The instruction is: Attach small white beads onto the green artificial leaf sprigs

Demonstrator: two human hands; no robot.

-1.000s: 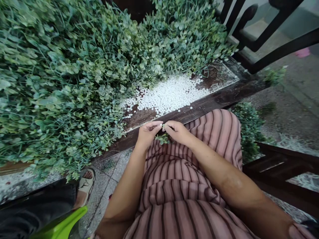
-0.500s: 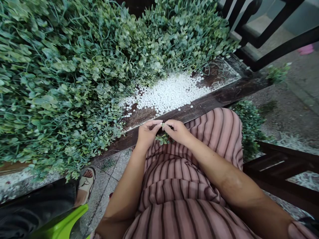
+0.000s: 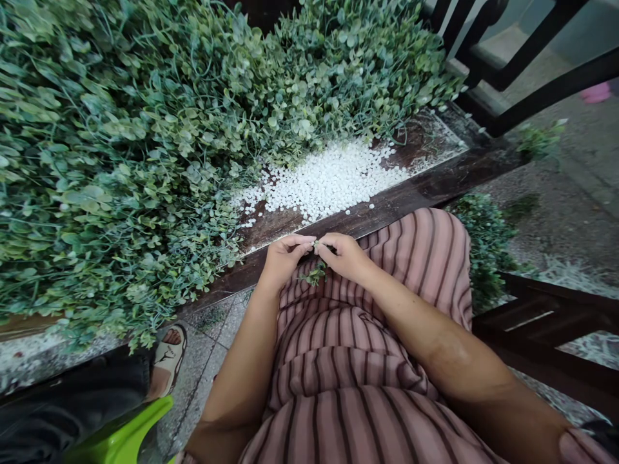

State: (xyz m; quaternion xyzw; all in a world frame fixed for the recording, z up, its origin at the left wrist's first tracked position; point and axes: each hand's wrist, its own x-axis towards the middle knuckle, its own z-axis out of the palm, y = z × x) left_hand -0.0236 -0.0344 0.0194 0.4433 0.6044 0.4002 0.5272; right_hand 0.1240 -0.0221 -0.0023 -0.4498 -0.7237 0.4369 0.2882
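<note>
Delicately, my right hand [image 3: 345, 258] pinches 1 green sprig [image 3: 316, 274] between nearly closed fingertips, its leaves over my striped lap [image 3: 411, 258]. My left hand [image 3: 280, 263] meets it, fingers drawn together; I cannot tell on what. Beyond, the wooden table [image 3: 420, 194] bears loose white beads [image 3: 331, 183] and heaped foliage [image 3: 145, 161].

You have open room above the white pieces [image 3: 333, 183]; behind them and at left, the thick green foliage [image 3: 159, 154] stands in your way.
</note>
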